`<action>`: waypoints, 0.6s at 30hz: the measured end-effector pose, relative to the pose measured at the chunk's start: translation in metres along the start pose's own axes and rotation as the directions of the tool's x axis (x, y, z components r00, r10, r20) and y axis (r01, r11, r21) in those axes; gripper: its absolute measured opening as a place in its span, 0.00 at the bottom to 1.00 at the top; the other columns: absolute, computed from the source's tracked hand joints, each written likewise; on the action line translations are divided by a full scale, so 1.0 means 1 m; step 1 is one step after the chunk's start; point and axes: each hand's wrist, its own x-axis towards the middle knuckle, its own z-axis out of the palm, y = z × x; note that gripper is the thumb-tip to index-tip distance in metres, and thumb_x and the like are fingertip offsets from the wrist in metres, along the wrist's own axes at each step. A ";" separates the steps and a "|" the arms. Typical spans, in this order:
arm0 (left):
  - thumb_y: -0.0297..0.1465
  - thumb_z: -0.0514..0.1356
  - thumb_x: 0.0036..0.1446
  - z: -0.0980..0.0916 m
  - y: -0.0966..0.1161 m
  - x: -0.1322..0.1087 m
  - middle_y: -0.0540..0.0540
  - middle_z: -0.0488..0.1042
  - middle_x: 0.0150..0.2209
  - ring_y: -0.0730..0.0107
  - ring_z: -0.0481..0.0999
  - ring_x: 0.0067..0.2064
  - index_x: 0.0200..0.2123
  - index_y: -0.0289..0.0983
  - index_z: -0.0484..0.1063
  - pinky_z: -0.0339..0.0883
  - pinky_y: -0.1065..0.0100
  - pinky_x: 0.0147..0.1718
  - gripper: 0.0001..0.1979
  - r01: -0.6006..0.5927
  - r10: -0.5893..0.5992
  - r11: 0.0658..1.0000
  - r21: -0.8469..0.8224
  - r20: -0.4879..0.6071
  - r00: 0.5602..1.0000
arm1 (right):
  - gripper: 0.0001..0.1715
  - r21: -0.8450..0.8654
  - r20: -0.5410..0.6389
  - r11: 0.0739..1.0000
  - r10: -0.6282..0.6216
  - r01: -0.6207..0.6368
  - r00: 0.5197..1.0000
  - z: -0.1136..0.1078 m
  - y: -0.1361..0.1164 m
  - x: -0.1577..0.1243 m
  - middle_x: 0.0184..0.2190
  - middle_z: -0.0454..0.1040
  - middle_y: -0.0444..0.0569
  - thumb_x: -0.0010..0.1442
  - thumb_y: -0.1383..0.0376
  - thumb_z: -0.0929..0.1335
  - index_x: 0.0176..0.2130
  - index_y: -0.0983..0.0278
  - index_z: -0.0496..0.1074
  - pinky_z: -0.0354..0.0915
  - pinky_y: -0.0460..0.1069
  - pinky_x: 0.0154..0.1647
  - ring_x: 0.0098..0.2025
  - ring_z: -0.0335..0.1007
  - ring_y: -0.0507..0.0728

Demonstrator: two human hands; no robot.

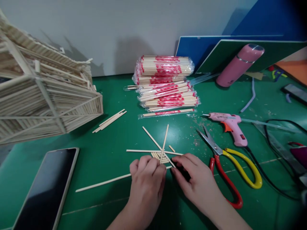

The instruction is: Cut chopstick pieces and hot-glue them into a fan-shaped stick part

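Observation:
My left hand [147,183] is closed over the near side of a small pattern of crossed wooden chopsticks. A long chopstick [103,183] runs under its curled fingers and shows again on the right. Beside it, my right hand [198,182] pinches the lower end of a diagonal chopstick [151,138] between thumb and fingers. Another chopstick [141,151] lies crosswise, and a steeper one [164,139] leans over it. Short parallel stick pieces [157,156] sit in the middle, partly hidden by my left fingers. One cut stub [172,148] lies just above my right hand.
A model built of sticks [48,95] stands at left, near loose sticks [110,121] and a phone [48,188]. Wrapped chopsticks [168,95] are piled at the back. To the right are scissors [218,150], a pink glue gun [229,124] with a cord, and a pink flask [240,65].

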 end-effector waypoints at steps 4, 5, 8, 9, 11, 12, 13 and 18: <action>0.23 0.53 0.51 -0.001 0.000 -0.001 0.48 0.69 0.28 0.64 0.62 0.36 0.26 0.38 0.69 0.48 0.60 0.35 0.07 -0.002 0.002 1.000 0.003 0.011 1.000 | 0.12 0.044 -0.094 0.999 0.005 -0.001 0.996 -0.011 0.001 -0.001 0.34 0.68 0.47 0.56 0.67 0.62 0.41 0.61 0.66 0.62 0.48 0.38 0.37 0.64 0.53; 0.23 0.53 0.51 -0.002 0.000 -0.001 0.48 0.69 0.29 0.64 0.62 0.36 0.26 0.38 0.69 0.48 0.60 0.35 0.07 -0.005 0.005 1.000 0.007 0.013 1.000 | 0.11 0.041 -0.131 0.999 0.015 -0.009 0.991 -0.015 0.003 -0.002 0.34 0.68 0.46 0.55 0.67 0.63 0.41 0.61 0.67 0.62 0.47 0.37 0.37 0.65 0.53; 0.24 0.52 0.52 -0.003 0.002 0.000 0.48 0.69 0.29 0.64 0.62 0.36 0.25 0.38 0.69 0.49 0.60 0.36 0.08 -0.022 0.021 0.999 0.042 0.030 0.999 | 0.09 0.010 -0.251 0.998 0.062 -0.061 0.966 -0.030 0.014 -0.007 0.31 0.68 0.45 0.54 0.66 0.64 0.39 0.61 0.67 0.63 0.46 0.33 0.33 0.65 0.52; 0.23 0.52 0.52 -0.003 0.003 0.000 0.48 0.69 0.29 0.64 0.62 0.36 0.26 0.38 0.69 0.49 0.59 0.37 0.08 -0.029 0.026 0.997 0.066 0.037 0.999 | 0.09 -0.008 -0.292 0.996 0.085 -0.091 0.953 -0.035 0.020 -0.009 0.31 0.68 0.45 0.54 0.65 0.64 0.38 0.61 0.67 0.63 0.46 0.32 0.31 0.65 0.52; 0.23 0.52 0.52 -0.002 0.004 0.002 0.47 0.69 0.29 0.64 0.62 0.36 0.26 0.38 0.69 0.49 0.59 0.37 0.08 -0.050 0.043 0.990 0.132 0.050 0.998 | 0.10 -0.061 -0.366 0.983 0.137 -0.171 0.920 -0.045 0.033 -0.016 0.30 0.68 0.45 0.54 0.63 0.64 0.38 0.61 0.67 0.63 0.47 0.31 0.30 0.65 0.52; 0.22 0.52 0.52 -0.001 0.005 0.003 0.47 0.69 0.29 0.64 0.62 0.36 0.27 0.38 0.69 0.49 0.59 0.37 0.08 -0.064 0.055 0.982 0.175 0.054 0.997 | 0.10 -0.093 -0.398 0.973 0.160 -0.213 0.903 -0.049 0.040 -0.021 0.31 0.69 0.45 0.54 0.62 0.64 0.38 0.61 0.66 0.63 0.47 0.32 0.30 0.65 0.52; 0.22 0.53 0.51 0.000 0.006 0.005 0.47 0.69 0.29 0.64 0.62 0.36 0.27 0.38 0.69 0.49 0.59 0.37 0.08 -0.078 0.067 0.973 0.219 0.059 0.996 | 0.11 -0.120 -0.415 0.960 0.182 -0.252 0.891 -0.053 0.046 -0.026 0.31 0.69 0.46 0.54 0.61 0.63 0.39 0.61 0.66 0.64 0.48 0.32 0.32 0.66 0.53; 0.21 0.54 0.50 0.000 0.012 0.011 0.47 0.70 0.30 0.64 0.62 0.35 0.26 0.37 0.69 0.48 0.61 0.33 0.07 -0.125 0.098 0.929 0.348 0.094 0.991 | 0.15 -0.239 -0.422 0.892 0.261 -0.384 0.868 -0.063 0.070 -0.053 0.39 0.67 0.50 0.53 0.58 0.62 0.41 0.61 0.65 0.63 0.45 0.22 0.35 0.67 0.55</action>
